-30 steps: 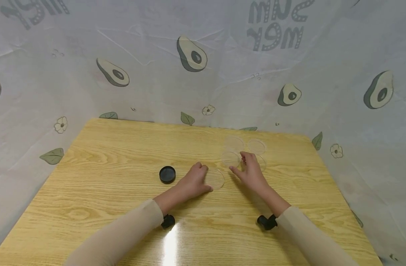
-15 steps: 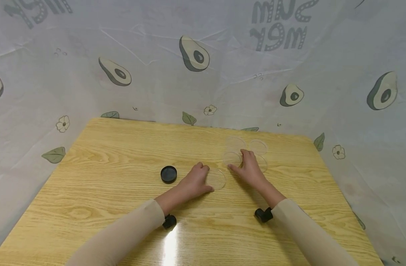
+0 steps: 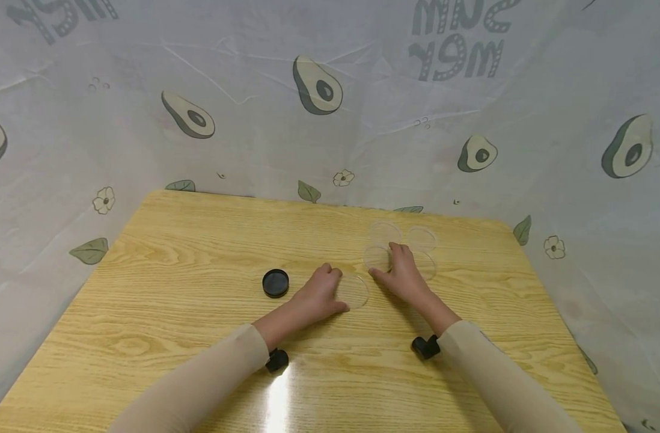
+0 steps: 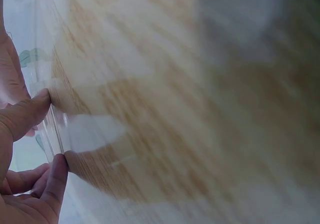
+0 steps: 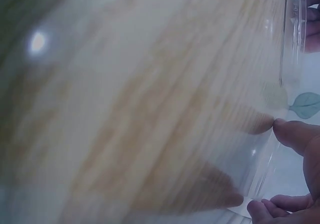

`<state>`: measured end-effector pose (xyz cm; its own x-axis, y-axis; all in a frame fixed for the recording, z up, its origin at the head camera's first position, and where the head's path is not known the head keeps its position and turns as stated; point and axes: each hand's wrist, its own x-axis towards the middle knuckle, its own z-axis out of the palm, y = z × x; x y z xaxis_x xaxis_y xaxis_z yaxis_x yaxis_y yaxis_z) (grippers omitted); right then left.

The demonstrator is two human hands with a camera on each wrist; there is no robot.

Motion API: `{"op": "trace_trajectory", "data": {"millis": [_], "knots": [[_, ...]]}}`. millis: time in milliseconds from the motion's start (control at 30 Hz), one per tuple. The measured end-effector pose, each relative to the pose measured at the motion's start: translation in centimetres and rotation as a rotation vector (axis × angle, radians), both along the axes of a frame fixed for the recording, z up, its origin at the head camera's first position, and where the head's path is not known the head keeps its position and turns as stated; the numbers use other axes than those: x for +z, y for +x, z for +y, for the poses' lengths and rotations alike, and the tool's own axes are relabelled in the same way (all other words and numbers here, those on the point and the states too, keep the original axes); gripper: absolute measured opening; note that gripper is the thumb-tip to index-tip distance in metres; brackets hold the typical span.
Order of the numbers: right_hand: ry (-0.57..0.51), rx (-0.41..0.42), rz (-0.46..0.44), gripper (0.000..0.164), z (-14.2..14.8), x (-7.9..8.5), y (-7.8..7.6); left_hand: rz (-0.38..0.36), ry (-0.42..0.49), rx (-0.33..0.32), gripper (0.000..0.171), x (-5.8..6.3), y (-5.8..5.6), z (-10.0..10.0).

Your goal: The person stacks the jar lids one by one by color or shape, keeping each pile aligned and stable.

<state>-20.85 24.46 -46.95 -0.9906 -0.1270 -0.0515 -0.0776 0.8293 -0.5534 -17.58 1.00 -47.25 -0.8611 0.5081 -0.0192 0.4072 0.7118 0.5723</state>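
Note:
Several clear round petri dishes lie on the wooden table. My left hand (image 3: pixel 316 294) has its thumb and fingers at opposite sides of the nearest clear petri dish (image 3: pixel 354 293), gripping its left rim. To the right, my right hand (image 3: pixel 406 278) holds another clear petri dish (image 3: pixel 376 258) between thumb and fingers. Both wrist views show fingertips against clear walls, at the left dish (image 4: pixel 56 134) and the right dish (image 5: pixel 260 171). Whether these pieces are bottoms or lids cannot be told.
Behind the right hand are more clear dishes, one at back left (image 3: pixel 385 231), one at back right (image 3: pixel 422 239) and one partly covered by the hand (image 3: pixel 425 266). A black round shallow dish (image 3: pixel 276 283) sits left of the left hand. A printed cloth (image 3: pixel 254 132) hangs behind the table (image 3: pixel 200 258).
The right hand has shifted slightly left, its wrist and sleeve moving inward, around the clear petri dish. My left hand stays at its dish. The head view has shifted a little.

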Motion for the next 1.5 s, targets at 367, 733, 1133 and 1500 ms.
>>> {"op": "trace_trajectory", "data": {"millis": [367,733,1133,1500], "knots": [[0.015,0.02,0.01,0.083,0.0,0.0,-0.1,0.014,0.008,-0.003,0.063,0.0,0.1,0.0],[-0.009,0.025,0.034,0.081,0.3,0.0,0.1,-0.007,0.043,0.003,0.064,0.2,0.2,0.0],[-0.039,0.033,0.056,0.082,0.6,1.0,1.2,-0.021,0.038,0.01,0.065,0.0,0.2,-0.1],[-0.092,0.163,0.064,0.078,-0.6,2.2,4.0,-0.017,0.019,0.012,0.067,0.0,0.2,0.0]]}}
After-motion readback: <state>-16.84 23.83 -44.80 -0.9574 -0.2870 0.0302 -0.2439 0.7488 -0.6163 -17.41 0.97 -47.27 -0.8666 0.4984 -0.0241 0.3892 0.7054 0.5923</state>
